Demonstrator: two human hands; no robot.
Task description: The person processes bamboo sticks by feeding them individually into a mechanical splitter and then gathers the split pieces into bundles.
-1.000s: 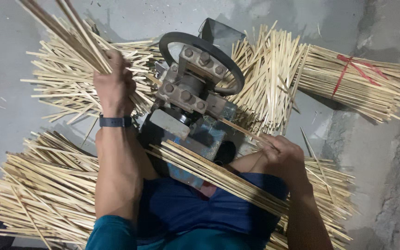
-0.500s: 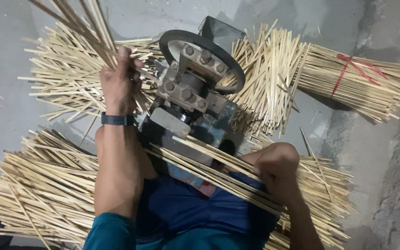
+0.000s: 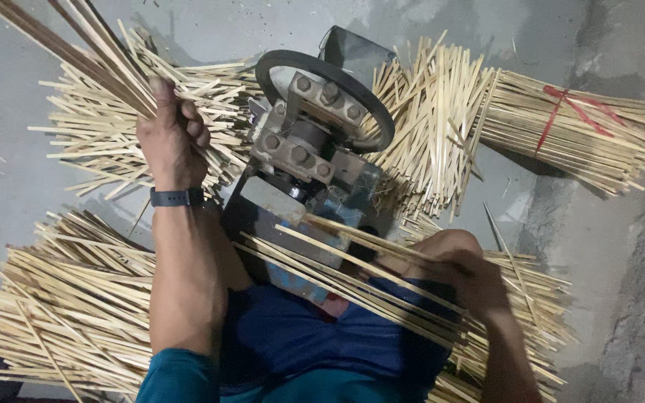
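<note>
My left hand, with a dark band on its wrist, is closed around a bundle of bamboo sticks that fans up toward the top left. My right hand is curled over several long sticks that lie across my lap, their far ends pointing at a small metal machine with a black wheel on top. The machine stands between my two hands, just beyond my knees.
Loose bamboo sticks lie in heaps on the concrete floor: one pile at the left, one behind the machine, one under my right arm. A bundle tied with a red band lies at the right.
My left hand has tilted its bundle more to the left. My right hand has drawn back toward me along the sticks on my lap and closed over them.
</note>
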